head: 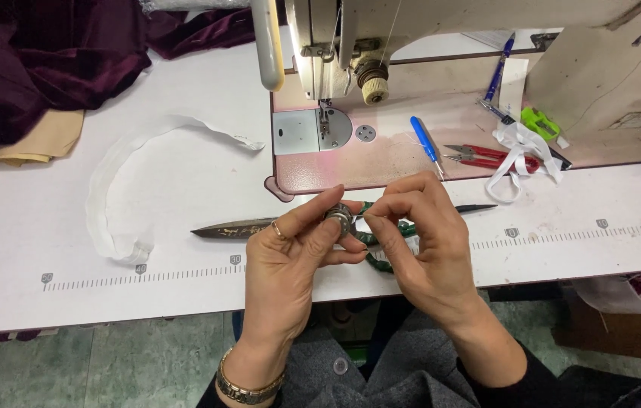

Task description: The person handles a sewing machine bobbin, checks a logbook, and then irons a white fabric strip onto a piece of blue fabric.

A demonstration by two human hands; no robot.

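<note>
Both hands meet above the table's [109, 295] near edge, left hand [286, 261] pinching a small metal bobbin [340, 219], right hand [418, 242] pinching its thread end, so threading looks begun, while the sewing machine [335, 45] waits unloaded.

Your way left lies open over the white table [184, 174]; large scissors [233, 228] lie beneath, the sewing machine [335, 45] blocks ahead, thread snips [479, 156] clutter the right.
</note>
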